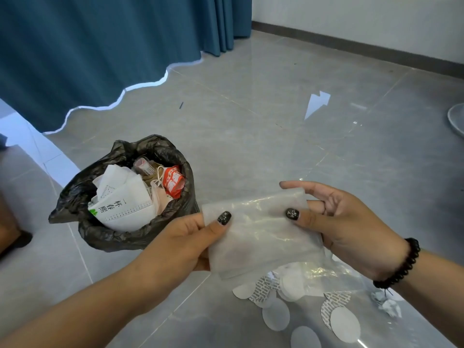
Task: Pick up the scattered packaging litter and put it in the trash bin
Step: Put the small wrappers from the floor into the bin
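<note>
Both hands hold a clear wrapper [258,229] flat above the floor [251,109], its long axis running left to right, tilted up at the right. The left hand [190,237] pinches its left edge, the right hand [346,222] its right. The bin [120,194], already stuffed, stands just left. White discs [276,315] lie scattered below.

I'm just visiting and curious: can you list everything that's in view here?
plastic wrapper: one, clear, held above the floor
trash bin: one, black liner, left of the hands, full of white and red packaging
round paper pieces: several, white, floor under the wrapper
crumpled scrap: one, white, floor at right
curtain: blue, top left
floor: grey tiles
left hand: pinches wrapper's left edge
right hand: pinches wrapper's right edge; black bead bracelet
</note>
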`<state>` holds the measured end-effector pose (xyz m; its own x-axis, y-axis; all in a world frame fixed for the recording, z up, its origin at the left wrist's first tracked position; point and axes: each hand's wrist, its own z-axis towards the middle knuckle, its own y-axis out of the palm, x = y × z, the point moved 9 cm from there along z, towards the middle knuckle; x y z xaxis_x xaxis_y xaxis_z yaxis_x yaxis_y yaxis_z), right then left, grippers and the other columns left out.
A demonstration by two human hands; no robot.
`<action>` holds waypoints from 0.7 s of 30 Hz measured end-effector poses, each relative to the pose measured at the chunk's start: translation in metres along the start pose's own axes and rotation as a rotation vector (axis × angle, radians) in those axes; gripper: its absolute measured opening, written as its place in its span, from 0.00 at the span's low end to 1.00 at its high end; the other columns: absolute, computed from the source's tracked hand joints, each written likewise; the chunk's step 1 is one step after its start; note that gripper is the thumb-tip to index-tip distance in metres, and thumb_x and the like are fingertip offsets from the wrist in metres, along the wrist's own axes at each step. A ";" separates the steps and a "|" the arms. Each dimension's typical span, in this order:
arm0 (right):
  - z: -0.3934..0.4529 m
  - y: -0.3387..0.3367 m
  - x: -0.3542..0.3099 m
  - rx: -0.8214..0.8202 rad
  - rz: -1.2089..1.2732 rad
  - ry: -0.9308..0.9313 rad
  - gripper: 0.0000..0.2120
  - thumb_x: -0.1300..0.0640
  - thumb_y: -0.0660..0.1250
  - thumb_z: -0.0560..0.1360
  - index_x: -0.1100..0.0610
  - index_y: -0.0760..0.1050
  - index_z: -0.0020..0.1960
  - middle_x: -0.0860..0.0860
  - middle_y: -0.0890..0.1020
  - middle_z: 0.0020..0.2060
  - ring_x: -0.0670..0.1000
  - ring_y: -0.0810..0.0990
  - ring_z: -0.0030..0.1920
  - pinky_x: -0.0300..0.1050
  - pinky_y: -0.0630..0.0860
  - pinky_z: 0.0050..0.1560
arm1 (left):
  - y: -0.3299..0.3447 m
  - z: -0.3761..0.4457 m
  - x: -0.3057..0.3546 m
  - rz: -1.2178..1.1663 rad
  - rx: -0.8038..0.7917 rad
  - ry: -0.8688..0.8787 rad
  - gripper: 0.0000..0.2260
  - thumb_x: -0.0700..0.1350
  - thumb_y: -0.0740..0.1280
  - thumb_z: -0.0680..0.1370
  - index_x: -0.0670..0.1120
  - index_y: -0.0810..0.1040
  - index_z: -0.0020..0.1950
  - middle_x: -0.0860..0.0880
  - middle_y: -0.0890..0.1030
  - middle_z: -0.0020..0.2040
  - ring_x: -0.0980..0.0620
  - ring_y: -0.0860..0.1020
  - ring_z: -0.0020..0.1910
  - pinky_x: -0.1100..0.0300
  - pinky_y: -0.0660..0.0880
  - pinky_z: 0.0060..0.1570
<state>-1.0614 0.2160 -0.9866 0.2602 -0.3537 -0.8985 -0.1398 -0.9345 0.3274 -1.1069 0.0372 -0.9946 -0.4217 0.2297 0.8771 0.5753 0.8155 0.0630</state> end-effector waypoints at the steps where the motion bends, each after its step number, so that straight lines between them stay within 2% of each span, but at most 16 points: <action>1: 0.000 -0.002 0.002 0.005 0.012 0.015 0.25 0.59 0.72 0.61 0.59 0.77 0.58 0.63 0.84 0.47 0.55 0.84 0.41 0.46 0.82 0.40 | 0.000 0.001 0.001 0.002 0.010 0.012 0.16 0.49 0.66 0.70 0.42 0.83 0.52 0.42 0.85 0.49 0.44 0.84 0.48 0.50 0.81 0.47; 4: -0.002 -0.002 0.008 -0.057 -0.029 0.083 0.21 0.53 0.76 0.63 0.60 0.80 0.53 0.64 0.82 0.50 0.56 0.83 0.41 0.47 0.82 0.39 | -0.004 0.004 0.004 -0.039 0.073 0.046 0.15 0.44 0.68 0.69 0.42 0.82 0.53 0.42 0.85 0.47 0.46 0.85 0.44 0.56 0.82 0.39; 8: -0.008 -0.002 0.018 -0.139 -0.094 0.171 0.23 0.53 0.78 0.60 0.58 0.80 0.54 0.63 0.84 0.48 0.57 0.84 0.39 0.44 0.81 0.32 | -0.005 0.007 0.007 -0.046 0.105 0.084 0.13 0.42 0.69 0.68 0.44 0.83 0.52 0.43 0.85 0.48 0.46 0.84 0.46 0.56 0.82 0.39; 12: -0.011 -0.014 0.018 -0.062 -0.109 0.140 0.20 0.56 0.75 0.60 0.62 0.81 0.50 0.62 0.84 0.43 0.58 0.84 0.34 0.38 0.77 0.25 | 0.003 0.008 0.009 0.020 0.068 0.080 0.13 0.42 0.69 0.68 0.46 0.82 0.52 0.43 0.85 0.47 0.47 0.85 0.42 0.56 0.81 0.35; 15: -0.014 -0.026 0.015 0.015 -0.034 0.124 0.16 0.59 0.72 0.57 0.65 0.82 0.44 0.61 0.84 0.37 0.55 0.83 0.28 0.36 0.75 0.23 | 0.020 0.007 0.006 0.045 -0.056 0.018 0.16 0.42 0.67 0.69 0.49 0.78 0.57 0.41 0.85 0.46 0.43 0.84 0.39 0.54 0.81 0.33; 17: -0.017 -0.028 0.015 0.036 0.047 0.126 0.12 0.62 0.71 0.56 0.63 0.84 0.40 0.60 0.83 0.34 0.54 0.82 0.26 0.36 0.76 0.23 | 0.028 0.005 0.006 0.003 -0.123 -0.007 0.17 0.41 0.66 0.70 0.51 0.79 0.58 0.39 0.84 0.48 0.39 0.84 0.39 0.54 0.82 0.35; 19: -0.018 -0.028 0.017 0.039 0.155 0.129 0.09 0.66 0.69 0.56 0.61 0.84 0.35 0.59 0.84 0.36 0.53 0.81 0.25 0.36 0.76 0.23 | 0.030 0.005 0.008 -0.070 -0.132 -0.001 0.18 0.38 0.66 0.70 0.53 0.81 0.57 0.40 0.84 0.48 0.39 0.84 0.39 0.55 0.82 0.36; 21: -0.018 -0.026 0.019 0.024 0.265 0.129 0.07 0.68 0.68 0.54 0.63 0.82 0.31 0.60 0.84 0.43 0.53 0.81 0.26 0.36 0.77 0.24 | 0.030 0.006 0.009 -0.110 -0.130 0.002 0.15 0.37 0.66 0.70 0.50 0.84 0.53 0.40 0.84 0.46 0.42 0.84 0.38 0.56 0.82 0.36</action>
<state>-1.0353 0.2328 -1.0071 0.3311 -0.5891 -0.7371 -0.2413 -0.8081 0.5374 -1.0981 0.0669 -0.9878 -0.4857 0.1417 0.8625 0.6118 0.7599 0.2197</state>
